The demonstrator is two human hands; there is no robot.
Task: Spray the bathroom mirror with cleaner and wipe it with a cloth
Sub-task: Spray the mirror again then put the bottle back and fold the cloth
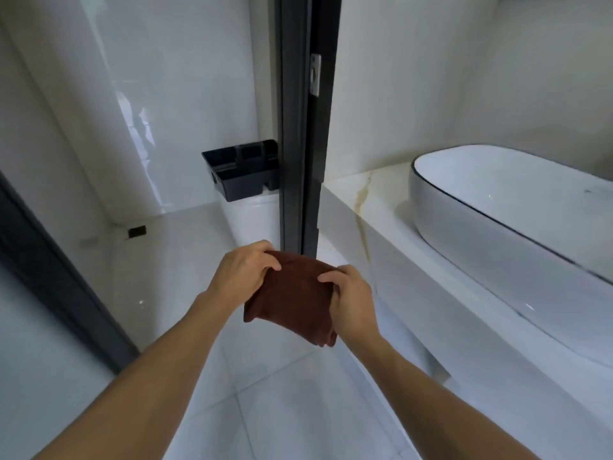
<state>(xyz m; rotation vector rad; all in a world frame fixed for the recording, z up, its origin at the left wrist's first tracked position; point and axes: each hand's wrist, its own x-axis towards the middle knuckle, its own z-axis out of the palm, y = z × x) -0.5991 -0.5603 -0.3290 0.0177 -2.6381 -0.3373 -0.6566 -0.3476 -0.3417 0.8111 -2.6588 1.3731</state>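
A folded brown cloth (295,300) hangs in the air in front of me, above the tiled floor. My left hand (242,270) grips its upper left edge, fingers curled over the top. My right hand (348,297) pinches its right edge, thumb on the near face. No mirror or spray bottle is in view.
A white oval basin (497,207) sits on a marble counter (374,200) to the right. A dark door frame (298,127) stands straight ahead. Behind it, a black caddy (242,171) rests on a white toilet tank (255,217). A dark frame (56,277) runs along the left.
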